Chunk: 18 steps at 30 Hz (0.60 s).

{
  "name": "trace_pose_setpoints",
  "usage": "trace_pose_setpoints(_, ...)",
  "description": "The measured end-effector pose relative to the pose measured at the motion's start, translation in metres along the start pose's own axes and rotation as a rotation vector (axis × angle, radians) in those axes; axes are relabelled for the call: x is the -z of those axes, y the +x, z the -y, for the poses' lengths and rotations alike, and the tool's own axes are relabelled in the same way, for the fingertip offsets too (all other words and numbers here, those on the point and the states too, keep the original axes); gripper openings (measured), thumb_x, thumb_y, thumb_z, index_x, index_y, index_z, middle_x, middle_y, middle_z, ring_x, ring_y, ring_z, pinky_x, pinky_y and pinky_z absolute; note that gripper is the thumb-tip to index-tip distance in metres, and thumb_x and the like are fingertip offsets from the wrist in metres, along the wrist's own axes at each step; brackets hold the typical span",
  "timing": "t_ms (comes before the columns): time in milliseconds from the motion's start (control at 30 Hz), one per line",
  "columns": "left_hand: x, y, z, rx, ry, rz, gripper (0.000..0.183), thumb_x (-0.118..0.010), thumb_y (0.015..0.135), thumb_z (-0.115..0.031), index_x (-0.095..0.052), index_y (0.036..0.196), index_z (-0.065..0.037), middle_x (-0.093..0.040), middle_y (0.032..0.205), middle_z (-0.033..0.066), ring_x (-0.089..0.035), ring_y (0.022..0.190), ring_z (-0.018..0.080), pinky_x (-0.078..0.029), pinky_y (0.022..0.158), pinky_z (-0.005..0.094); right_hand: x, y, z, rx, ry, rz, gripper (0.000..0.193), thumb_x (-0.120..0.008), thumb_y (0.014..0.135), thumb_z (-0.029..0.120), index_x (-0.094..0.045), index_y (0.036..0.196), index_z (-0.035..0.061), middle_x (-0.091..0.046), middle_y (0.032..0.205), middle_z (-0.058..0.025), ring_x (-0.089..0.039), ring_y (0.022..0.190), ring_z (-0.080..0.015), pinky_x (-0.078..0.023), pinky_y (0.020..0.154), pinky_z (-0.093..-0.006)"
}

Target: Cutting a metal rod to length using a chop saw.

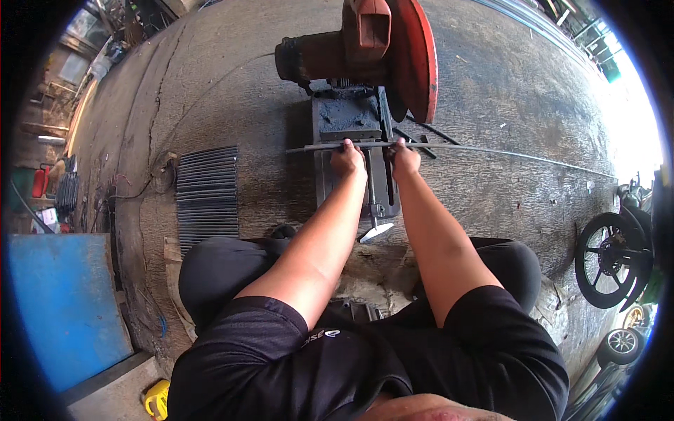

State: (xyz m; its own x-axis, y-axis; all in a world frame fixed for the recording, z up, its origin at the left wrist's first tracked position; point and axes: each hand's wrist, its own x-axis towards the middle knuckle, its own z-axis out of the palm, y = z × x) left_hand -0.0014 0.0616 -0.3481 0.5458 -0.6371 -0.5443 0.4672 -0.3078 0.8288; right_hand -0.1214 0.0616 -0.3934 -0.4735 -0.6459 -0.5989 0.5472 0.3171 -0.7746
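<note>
A long thin metal rod [491, 149] lies crosswise over the vise of a cut-off saw, its far end reaching well out to the right. My left hand [347, 161] is closed round the rod left of the vise screw. Close by on the right, my right hand [406, 163] grips the same rod, thumb on top. A second, shorter piece seems to lie along it near my hands. The saw's red blade guard [421, 63] and motor [309, 57] stand raised just beyond. Toward me is the white vise handle [376, 232].
Several cut rods [207, 200] lie in a neat row on the floor to the left. A blue panel [67, 302] and a yellow tape measure [156, 400] are at lower left. On the right stands a black wheel [605, 259]. Dark offcuts [432, 130] lie beside the saw.
</note>
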Motion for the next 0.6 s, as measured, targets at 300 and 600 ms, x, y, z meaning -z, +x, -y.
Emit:
trace_pose_setpoints(300, 0.001, 0.020, -0.009, 0.012, 0.127, 0.130, 0.024, -0.059, 0.093, -0.022, -0.058, 0.082, 0.000, -0.060, 0.064, 0.0060, -0.055, 0.047, 0.0132, -0.046, 0.041, 0.0258, 0.005, 0.028, 0.016, 0.064, -0.024, -0.049, 0.028, -0.066, 0.088, 0.029, -0.055, 0.090, 0.0040, -0.053, 0.068, -0.0024, -0.049, 0.051, -0.0131, -0.042, 0.045, -0.0276)
trace_pose_setpoints(600, 0.018, 0.055, -0.009, 0.036, 0.197, 0.161, 0.014, -0.060, 0.092, -0.017, -0.054, 0.091, -0.004, -0.059, 0.068, 0.0044, -0.057, 0.053, 0.0122, -0.049, 0.045, 0.0258, 0.000, 0.092, -0.012, -0.022, -0.279, -0.087, 0.057, -0.074, 0.079, 0.040, -0.059, 0.115, -0.0017, -0.065, 0.097, -0.0125, -0.061, 0.078, -0.0218, -0.049, 0.067, -0.0375)
